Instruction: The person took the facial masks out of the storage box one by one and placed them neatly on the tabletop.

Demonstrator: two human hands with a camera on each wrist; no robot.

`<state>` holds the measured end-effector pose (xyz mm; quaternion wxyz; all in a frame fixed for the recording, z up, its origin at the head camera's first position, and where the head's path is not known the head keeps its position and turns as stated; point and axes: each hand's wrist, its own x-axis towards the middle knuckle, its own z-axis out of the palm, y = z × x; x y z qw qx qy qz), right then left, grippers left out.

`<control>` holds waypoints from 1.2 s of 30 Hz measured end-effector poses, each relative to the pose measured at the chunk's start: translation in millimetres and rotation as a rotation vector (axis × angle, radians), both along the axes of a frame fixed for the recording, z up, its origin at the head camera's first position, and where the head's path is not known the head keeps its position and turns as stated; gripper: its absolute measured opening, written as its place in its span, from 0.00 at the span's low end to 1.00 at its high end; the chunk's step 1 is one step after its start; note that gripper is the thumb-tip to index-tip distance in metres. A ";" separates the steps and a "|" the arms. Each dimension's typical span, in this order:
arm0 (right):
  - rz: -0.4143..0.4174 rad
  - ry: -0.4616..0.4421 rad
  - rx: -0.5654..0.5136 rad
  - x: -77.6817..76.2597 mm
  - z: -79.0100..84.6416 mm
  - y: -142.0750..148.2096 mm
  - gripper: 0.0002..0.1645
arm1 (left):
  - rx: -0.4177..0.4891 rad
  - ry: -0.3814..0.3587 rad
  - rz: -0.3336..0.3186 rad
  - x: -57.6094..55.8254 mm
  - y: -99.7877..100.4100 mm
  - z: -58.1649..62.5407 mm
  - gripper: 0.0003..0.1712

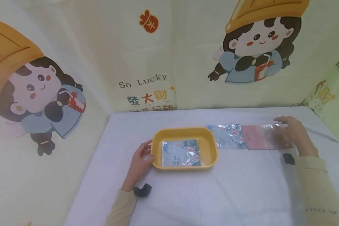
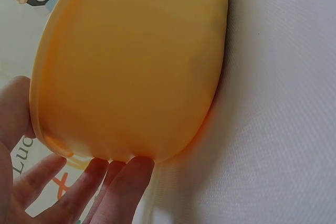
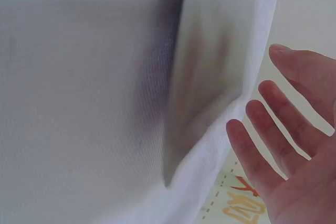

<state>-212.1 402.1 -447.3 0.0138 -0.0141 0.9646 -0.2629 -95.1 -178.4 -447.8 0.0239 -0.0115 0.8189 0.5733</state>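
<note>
My left hand (image 1: 141, 159) holds the left end of a yellow plastic basin (image 1: 184, 167); in the left wrist view its thumb is at the rim and its fingertips press the outer wall. A blue floral sachet (image 1: 180, 153) lies flat inside the basin. My right hand (image 1: 295, 131) hovers over the right end of a row of sachets, its fingers spread and partly covering a glossy brownish sachet (image 1: 285, 142). In the right wrist view the fingers stand apart from a pale sachet (image 3: 210, 72) on the table.
Between the basin and my right hand lie another blue floral sachet (image 1: 228, 136) and a pink sachet (image 1: 255, 137), side by side. The table has a white cloth (image 1: 214, 194). A printed curtain (image 1: 192, 62) hangs along its back and sides.
</note>
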 end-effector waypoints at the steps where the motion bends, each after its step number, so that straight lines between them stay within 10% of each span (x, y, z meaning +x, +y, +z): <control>1: 0.001 0.002 0.000 -0.2 0.0 0.3 0.23 | -0.003 -0.002 0.004 -0.1 0.6 0.1 0.35; 18: 0.039 0.058 -0.014 8.3 9.6 -10.2 0.24 | -0.036 -0.027 0.051 1.9 6.7 2.9 0.35; 26: 0.098 0.103 -0.026 13.7 16.4 -23.0 0.26 | -0.014 -0.018 0.057 -10.5 -3.4 -31.3 0.36; 36: 0.096 0.030 0.010 20.1 28.2 -53.7 0.30 | 0.015 0.033 0.040 -9.7 -6.3 -36.4 0.36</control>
